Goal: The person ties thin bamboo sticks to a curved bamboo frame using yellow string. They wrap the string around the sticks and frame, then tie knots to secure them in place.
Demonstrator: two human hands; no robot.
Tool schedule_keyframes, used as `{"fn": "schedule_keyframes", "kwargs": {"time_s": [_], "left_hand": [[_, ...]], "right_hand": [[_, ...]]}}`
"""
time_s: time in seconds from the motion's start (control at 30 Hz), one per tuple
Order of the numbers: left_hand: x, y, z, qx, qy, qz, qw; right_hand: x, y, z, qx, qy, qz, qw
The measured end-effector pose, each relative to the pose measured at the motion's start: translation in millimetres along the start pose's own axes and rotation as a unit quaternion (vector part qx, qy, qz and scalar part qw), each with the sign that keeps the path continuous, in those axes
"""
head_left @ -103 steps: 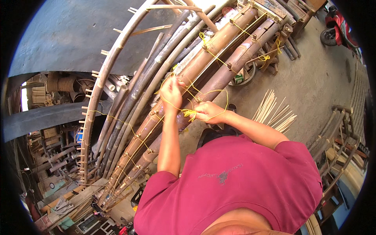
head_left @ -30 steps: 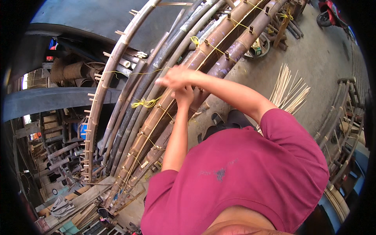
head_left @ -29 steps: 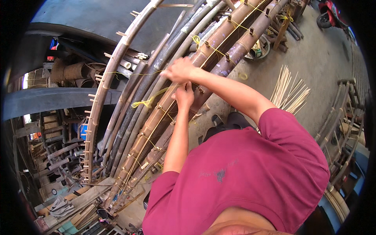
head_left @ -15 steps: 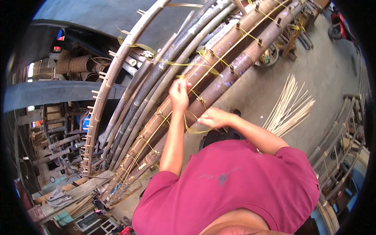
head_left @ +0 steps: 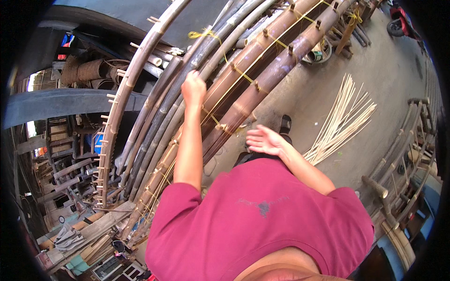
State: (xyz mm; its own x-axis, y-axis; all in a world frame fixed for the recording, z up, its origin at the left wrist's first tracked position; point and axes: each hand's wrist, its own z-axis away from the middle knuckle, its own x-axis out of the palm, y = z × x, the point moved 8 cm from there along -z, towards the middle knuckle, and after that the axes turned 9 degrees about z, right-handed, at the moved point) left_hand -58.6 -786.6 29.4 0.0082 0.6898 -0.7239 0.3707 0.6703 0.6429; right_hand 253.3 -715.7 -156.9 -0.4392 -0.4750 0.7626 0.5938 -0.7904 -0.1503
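Note:
Two thick brown bamboo poles, the left one (head_left: 255,50) and the right one (head_left: 262,89), run side by side from upper right to lower left, with short pegs on them. Yellow strap (head_left: 242,74) crosses between the poles at several pegs. My left hand (head_left: 193,89) is closed in a fist over the poles' left side; what it holds, if anything, is hidden. Ahead of it a crumpled yellow strip (head_left: 204,34) lies over the dark poles (head_left: 185,84). My right hand (head_left: 265,139) is open to the right of the bamboo, fingers stretched out, holding nothing.
A curved bamboo pole with pegs (head_left: 123,96) stands at the left. Thin pale sticks (head_left: 340,122) lie on the concrete floor (head_left: 398,89) at the right. A bucket (head_left: 319,54) and a red vehicle (head_left: 405,21) are farther back. Bamboo frames (head_left: 398,154) line the right edge.
My left hand has moved left, off the brown poles. My right hand has opened and shifted right and slightly down. The yellow strip beside the hands now lies farther back and to the left.

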Motion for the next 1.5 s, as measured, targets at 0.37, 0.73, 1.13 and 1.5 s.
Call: {"fn": "schedule_keyframes", "kwargs": {"time_s": [0.37, 0.73, 1.13, 1.5], "left_hand": [[14, -83, 141, -0.130, -0.162, 0.113, 0.972], [-29, -65, 145, -0.034, -0.073, 0.147, 0.986], [-51, -22, 25, -0.037, 0.032, 0.201, 0.978], [-136, -94, 88, 0.026, 0.000, -0.070, 0.997]], "right_hand": [[292, -43, -77, -0.506, 0.087, 0.609, 0.604], [309, -96, -12, -0.275, -0.244, 0.471, 0.802], [161, -8, 21, -0.434, -0.090, 0.817, 0.368], [167, 84, -15, -0.348, -0.066, 0.764, 0.539]]}}
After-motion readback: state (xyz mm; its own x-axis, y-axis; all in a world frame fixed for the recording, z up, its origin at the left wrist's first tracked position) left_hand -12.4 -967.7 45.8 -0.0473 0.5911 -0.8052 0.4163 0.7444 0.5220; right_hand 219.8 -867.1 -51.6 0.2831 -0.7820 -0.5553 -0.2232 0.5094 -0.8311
